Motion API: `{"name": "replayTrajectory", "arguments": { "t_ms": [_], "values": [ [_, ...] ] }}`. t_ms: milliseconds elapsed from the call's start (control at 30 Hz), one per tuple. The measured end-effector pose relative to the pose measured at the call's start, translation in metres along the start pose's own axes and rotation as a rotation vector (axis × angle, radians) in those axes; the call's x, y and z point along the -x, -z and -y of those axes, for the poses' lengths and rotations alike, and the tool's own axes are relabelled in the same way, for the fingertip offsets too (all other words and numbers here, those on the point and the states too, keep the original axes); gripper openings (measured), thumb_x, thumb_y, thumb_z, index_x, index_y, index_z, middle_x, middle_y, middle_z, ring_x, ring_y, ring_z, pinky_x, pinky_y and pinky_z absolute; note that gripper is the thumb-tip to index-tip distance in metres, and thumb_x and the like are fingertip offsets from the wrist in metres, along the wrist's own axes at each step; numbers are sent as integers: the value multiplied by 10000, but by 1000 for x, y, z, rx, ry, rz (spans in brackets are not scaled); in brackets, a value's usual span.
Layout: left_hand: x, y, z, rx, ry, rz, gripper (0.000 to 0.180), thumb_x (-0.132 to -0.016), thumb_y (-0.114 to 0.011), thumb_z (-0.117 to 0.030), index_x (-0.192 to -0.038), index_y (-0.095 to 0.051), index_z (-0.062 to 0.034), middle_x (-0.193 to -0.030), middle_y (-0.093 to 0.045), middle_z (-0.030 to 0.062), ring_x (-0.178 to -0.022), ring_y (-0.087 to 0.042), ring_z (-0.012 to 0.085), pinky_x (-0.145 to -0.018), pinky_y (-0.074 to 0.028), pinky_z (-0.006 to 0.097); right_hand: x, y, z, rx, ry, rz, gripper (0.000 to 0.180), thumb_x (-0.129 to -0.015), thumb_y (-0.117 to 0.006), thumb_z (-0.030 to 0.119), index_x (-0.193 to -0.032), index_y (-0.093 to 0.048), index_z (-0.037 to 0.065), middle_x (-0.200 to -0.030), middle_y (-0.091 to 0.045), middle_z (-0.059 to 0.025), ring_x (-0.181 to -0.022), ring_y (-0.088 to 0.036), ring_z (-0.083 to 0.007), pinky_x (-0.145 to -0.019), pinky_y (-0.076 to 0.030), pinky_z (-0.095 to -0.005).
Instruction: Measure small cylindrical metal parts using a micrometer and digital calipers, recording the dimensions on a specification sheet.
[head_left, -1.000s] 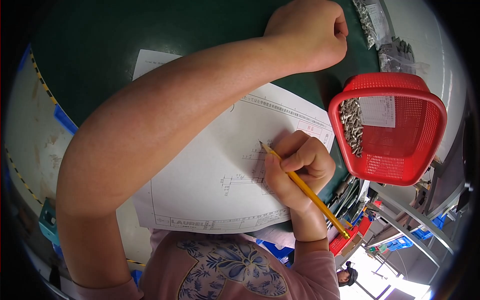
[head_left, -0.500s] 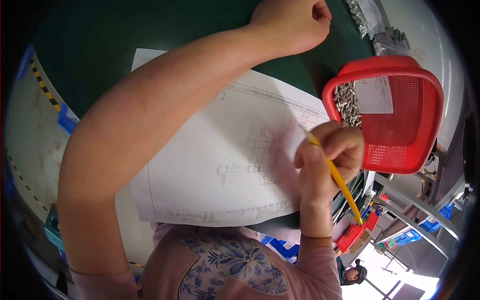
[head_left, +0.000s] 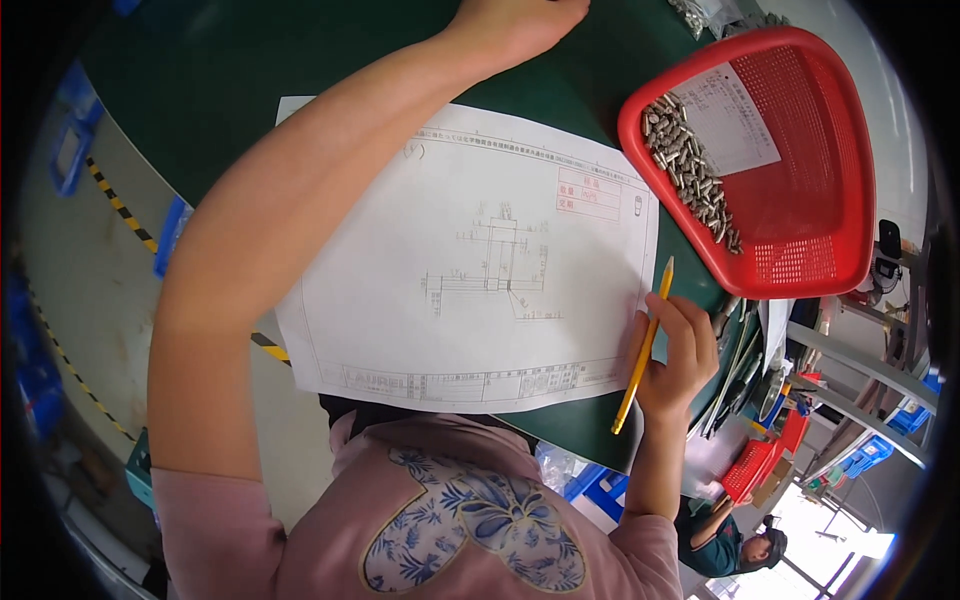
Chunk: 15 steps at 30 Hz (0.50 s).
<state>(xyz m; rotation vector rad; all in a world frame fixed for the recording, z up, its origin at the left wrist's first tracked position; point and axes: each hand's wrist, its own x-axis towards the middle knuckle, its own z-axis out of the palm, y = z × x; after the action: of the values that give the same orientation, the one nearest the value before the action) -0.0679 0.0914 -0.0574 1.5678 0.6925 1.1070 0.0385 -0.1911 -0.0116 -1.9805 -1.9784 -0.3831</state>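
Note:
My right hand is closed around a yellow pencil, beside the right edge of a white drawing sheet. The pencil's sharpened tip points up and away, off the paper. The sheet lies on a dark green tabletop and carries a line drawing, a red stamped box and small print. Across its upper left corner reaches my left forearm. At the top edge of the view is my left hand, resting beyond the sheet; its fingers are mostly cut off.
A red plastic basket stands to the right, holding many small metal pins and a white paper slip. Behind it lie clear bags of parts. Further right, a person handles a red basket near metal shelving.
My right hand has drawn back from over the sheet to its right edge, the pencil now turned tip-away. My left hand has shifted toward the top edge, partly out of view.

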Motion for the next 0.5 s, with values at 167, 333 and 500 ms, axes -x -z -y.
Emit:
{"name": "replayTrajectory", "arguments": {
  "t_ms": [167, 333, 500],
  "values": [
    [-1, 2, 0, 113, 140, 37, 54, -828, -536, -66, -852, -543, -18, -745, -554, 36, -645, -518, 103, -568, -440, 231, 9, 3, -2, 33, 7, 10, 269, -629, -629, 17, -894, -628, 63, -798, -575, -65, -634, -537, -217, -575, -418, -306],
    [-2, 3, -2, 209, 185, 9, 78, -861, -506, -86, -892, -532, -19, -783, -546, 41, -667, -518, 104, -567, -443, 225, 16, 3, -3, 46, 20, 35, 332, -615, -586, 14, -939, -631, 73, -825, -570, -55, -659, -529, -210, -620, -412, -312],
    [-1, 4, -4, 163, 191, -7, 86, -863, -509, -91, -899, -534, -17, -794, -551, 44, -680, -527, 110, -576, -448, 225, 18, 1, -1, 21, 13, 76, 351, -637, -582, 26, -980, -626, 83, -844, -558, -55, -702, -527, -212, -627, -400, -322]
  ]
}}
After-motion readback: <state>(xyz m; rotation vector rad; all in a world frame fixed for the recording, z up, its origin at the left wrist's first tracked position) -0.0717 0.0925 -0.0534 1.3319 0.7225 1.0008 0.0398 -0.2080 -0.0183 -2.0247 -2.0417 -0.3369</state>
